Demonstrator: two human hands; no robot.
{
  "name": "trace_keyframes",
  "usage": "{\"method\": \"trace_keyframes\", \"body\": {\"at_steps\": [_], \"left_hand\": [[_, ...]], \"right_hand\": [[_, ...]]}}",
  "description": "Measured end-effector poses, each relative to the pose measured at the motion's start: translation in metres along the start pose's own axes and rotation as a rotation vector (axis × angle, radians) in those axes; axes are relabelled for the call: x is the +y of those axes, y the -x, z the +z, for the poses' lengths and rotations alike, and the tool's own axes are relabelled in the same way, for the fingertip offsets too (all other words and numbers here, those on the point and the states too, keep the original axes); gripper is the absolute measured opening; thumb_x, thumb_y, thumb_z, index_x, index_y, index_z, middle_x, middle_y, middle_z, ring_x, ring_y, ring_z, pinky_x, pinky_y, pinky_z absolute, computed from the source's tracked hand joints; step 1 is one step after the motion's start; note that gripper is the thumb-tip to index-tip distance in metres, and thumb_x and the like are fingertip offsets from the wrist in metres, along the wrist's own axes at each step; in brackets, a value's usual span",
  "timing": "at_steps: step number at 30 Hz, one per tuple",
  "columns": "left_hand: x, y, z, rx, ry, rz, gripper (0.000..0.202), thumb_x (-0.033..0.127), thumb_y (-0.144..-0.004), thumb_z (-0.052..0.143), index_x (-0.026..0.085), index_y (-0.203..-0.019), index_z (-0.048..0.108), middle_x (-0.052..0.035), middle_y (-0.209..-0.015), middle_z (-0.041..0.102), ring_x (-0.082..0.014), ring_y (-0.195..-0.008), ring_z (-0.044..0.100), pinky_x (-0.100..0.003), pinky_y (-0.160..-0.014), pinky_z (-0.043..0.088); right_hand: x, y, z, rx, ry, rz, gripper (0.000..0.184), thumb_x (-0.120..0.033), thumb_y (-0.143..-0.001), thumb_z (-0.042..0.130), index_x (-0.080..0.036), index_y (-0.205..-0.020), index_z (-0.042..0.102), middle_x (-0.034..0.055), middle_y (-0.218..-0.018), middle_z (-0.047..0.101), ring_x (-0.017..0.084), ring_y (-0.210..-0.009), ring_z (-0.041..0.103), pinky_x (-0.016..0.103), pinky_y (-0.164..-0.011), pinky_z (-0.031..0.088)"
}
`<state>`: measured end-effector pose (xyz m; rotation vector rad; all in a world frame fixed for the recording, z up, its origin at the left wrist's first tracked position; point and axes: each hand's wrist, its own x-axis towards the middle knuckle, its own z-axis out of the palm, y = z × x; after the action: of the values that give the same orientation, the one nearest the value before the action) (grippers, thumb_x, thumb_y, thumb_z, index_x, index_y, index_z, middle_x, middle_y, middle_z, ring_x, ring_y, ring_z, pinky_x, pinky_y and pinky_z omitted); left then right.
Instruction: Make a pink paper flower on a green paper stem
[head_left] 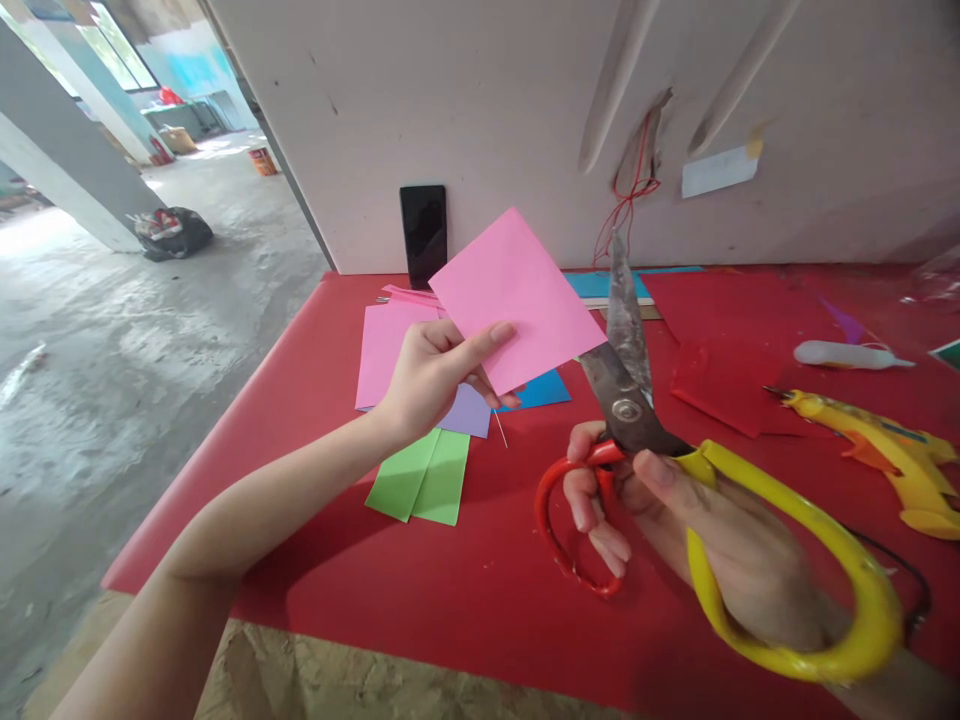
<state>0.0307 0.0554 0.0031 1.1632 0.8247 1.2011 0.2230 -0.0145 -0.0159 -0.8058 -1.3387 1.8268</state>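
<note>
Between thumb and fingers, my left hand (442, 375) holds up a square of pink paper (517, 290) over the table. My right hand (742, 550) grips a pair of scissors (626, 400) with one red and one yellow handle. Their blades stand apart, pointing up and away, and the lower blade reaches behind the paper's right corner. Below my left hand lie more pink paper (377, 350), a lilac piece (466, 412), a blue piece (547, 390) and green paper strips (424, 475).
A black phone (424, 235) leans on the white board (465, 110) behind the red table (315, 590). At the right lie a yellow glue gun (885, 440), a white glue tube (847, 354) and red sheets (727, 385). Concrete floor (247, 260) spreads out on the left.
</note>
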Motion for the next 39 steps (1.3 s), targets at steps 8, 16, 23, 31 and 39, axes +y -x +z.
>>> {"method": "trace_keyframes", "body": {"at_steps": [8,16,23,31,39], "left_hand": [[0.001,-0.002,-0.002,-0.038,-0.019,0.042,0.030,0.022,-0.079,0.068,0.014,-0.051,0.064,-0.0029,-0.044,0.063,-0.0182,-0.042,0.066,-0.021,-0.037,0.049],[0.000,-0.004,-0.010,-0.117,-0.077,0.061,0.032,0.029,-0.078,0.069,0.013,-0.050,0.066,-0.0058,-0.048,0.067,-0.0167,-0.040,0.064,-0.024,-0.041,0.053],[-0.002,-0.010,-0.014,-0.165,-0.071,0.092,0.041,0.050,-0.068,0.075,0.014,-0.050,0.065,-0.0032,-0.049,0.068,-0.0172,-0.043,0.067,-0.023,-0.042,0.054],[-0.005,-0.010,-0.020,-0.247,-0.252,0.105,0.043,0.054,-0.071,0.071,0.017,-0.051,0.067,-0.0012,-0.049,0.068,-0.0136,-0.044,0.065,-0.023,-0.045,0.053],[-0.010,-0.004,-0.012,-0.271,-0.216,0.111,0.041,0.052,-0.074,0.069,0.019,-0.050,0.069,-0.0008,-0.050,0.069,-0.0112,-0.043,0.063,-0.023,-0.048,0.052]], "right_hand": [[-0.006,0.000,0.006,0.046,-0.018,0.027,0.036,-0.059,-0.085,0.053,-0.023,-0.082,0.052,-0.0061,-0.052,0.047,0.005,-0.035,0.036,0.018,-0.033,0.026],[-0.001,-0.001,-0.002,-0.126,-0.135,0.013,0.019,-0.035,-0.091,0.050,-0.019,-0.098,0.058,0.0017,-0.080,0.059,0.010,-0.063,0.052,0.024,-0.060,0.047],[-0.004,-0.001,-0.004,-0.132,-0.165,0.083,0.019,-0.038,-0.089,0.051,-0.023,-0.099,0.058,-0.0002,-0.075,0.060,0.010,-0.056,0.049,0.024,-0.054,0.041],[-0.006,-0.001,0.000,-0.067,-0.130,0.076,0.022,-0.045,-0.087,0.054,-0.025,-0.095,0.060,-0.0011,-0.071,0.061,0.010,-0.055,0.050,0.024,-0.055,0.043],[-0.002,0.000,0.008,0.032,-0.140,0.011,0.031,-0.054,-0.084,0.058,-0.024,-0.084,0.056,-0.0045,-0.060,0.056,0.006,-0.044,0.044,0.017,-0.041,0.039]]}}
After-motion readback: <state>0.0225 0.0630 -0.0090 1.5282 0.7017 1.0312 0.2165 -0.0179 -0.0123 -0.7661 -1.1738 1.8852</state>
